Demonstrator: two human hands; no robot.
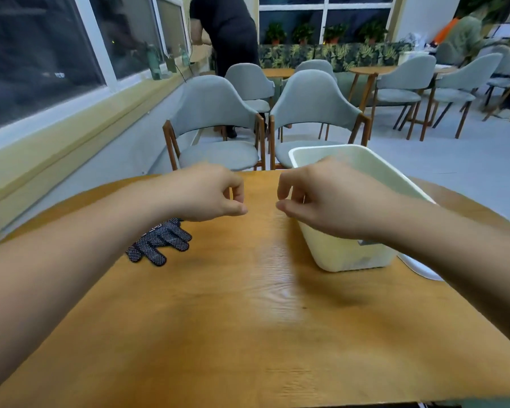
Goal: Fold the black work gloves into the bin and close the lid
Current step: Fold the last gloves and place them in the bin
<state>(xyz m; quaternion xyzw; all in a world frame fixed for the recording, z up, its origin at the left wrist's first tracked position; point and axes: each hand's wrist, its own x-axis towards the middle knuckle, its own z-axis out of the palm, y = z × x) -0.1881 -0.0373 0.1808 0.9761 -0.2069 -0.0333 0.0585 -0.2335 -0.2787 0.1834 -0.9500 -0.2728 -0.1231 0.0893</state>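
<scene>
Black gloves [159,243] lie on the table [248,325] near its left edge, well apart from the bin [351,254], and with our left hand [209,195] and right hand [315,203] hovering loosely curled and empty, our forearm could brush them off.

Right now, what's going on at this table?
A person holds both bare hands above a wooden table, fingers loosely curled, gripping nothing. The left hand is just past the black work gloves, which lie flat on the table, partly hidden by the forearm. The right hand is in front of the open white bin; no glove shows inside. A white shape beside the bin may be its lid, but that is unclear.
</scene>
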